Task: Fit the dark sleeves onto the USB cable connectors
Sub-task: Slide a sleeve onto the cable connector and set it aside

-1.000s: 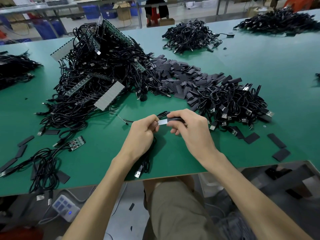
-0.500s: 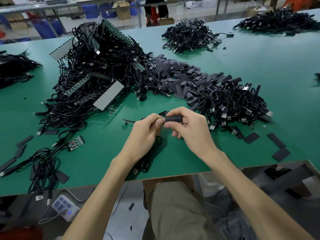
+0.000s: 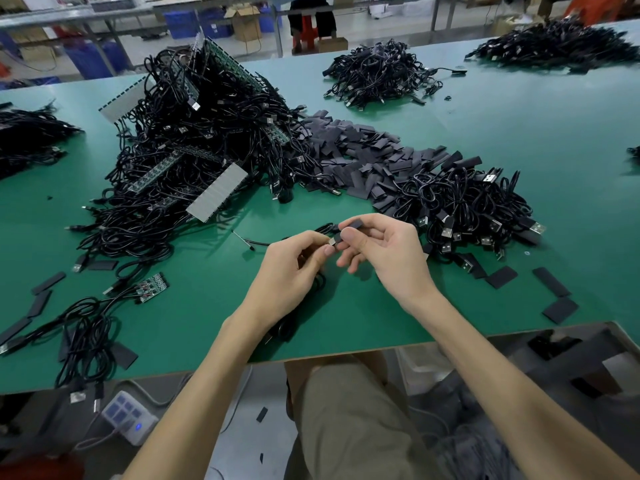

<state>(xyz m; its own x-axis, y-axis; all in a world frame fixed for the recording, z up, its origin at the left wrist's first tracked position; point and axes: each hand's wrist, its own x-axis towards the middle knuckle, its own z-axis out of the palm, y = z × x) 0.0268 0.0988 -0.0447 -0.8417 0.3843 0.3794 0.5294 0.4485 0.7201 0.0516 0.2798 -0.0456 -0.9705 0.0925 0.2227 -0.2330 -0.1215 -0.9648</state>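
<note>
Sleeve (image 3: 354, 224) pinched btwn thumb & forefinger of right hand (image 3: 391, 252), just above tabletop (image 3: 519, 133); left hand (image 3: 289, 271) pinches USB connector (image 3: 334, 241) right beside it. Cable (image 3: 287, 327) loops under left wrist. Loose-sleeve pile (image 3: 363, 150) behind.

A single view, worn on the person's head, facing forward and down across the flat green table (image 3: 519, 133) — close above the left hand (image 3: 289, 271) and right hand (image 3: 389, 252).
</note>
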